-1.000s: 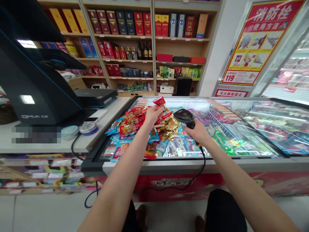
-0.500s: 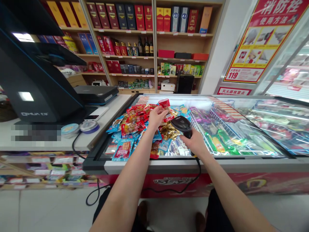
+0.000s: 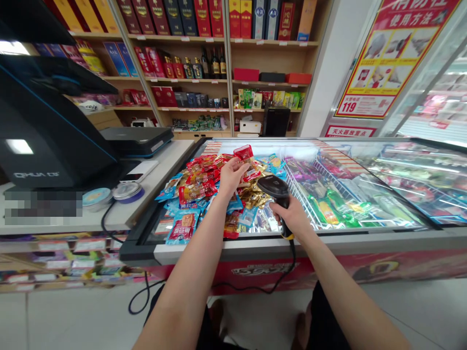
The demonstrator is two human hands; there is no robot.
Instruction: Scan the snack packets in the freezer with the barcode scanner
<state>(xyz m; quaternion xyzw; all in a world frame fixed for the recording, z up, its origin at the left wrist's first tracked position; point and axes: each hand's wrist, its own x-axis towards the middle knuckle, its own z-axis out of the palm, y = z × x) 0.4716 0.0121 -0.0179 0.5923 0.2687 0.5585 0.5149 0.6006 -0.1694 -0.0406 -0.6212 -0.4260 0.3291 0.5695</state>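
My left hand (image 3: 232,178) is over a heap of snack packets, its fingers closed on a red snack packet (image 3: 243,152) whose top end sticks up past the fingertips. In my right hand (image 3: 292,214) is a black barcode scanner (image 3: 273,185), gripped by its handle. The scanner head is just right of the red packet, tilted toward the heap. Its cable (image 3: 292,262) hangs down over the freezer front. Red, gold and blue packets lie around my left hand, among them a blue packet with a food picture (image 3: 182,226) at the near left.
Beneath the packets is a glass-topped chest freezer (image 3: 328,236) with wire baskets inside. A counter at left carries a black checkout machine (image 3: 54,126), a white phone-like device (image 3: 140,171) and two round tubs (image 3: 128,192). Shelves of boxes stand behind.
The view has shifted slightly, so the surroundings sit a little higher and further left. My left hand stays at the red packet, and the scanner remains beside it.
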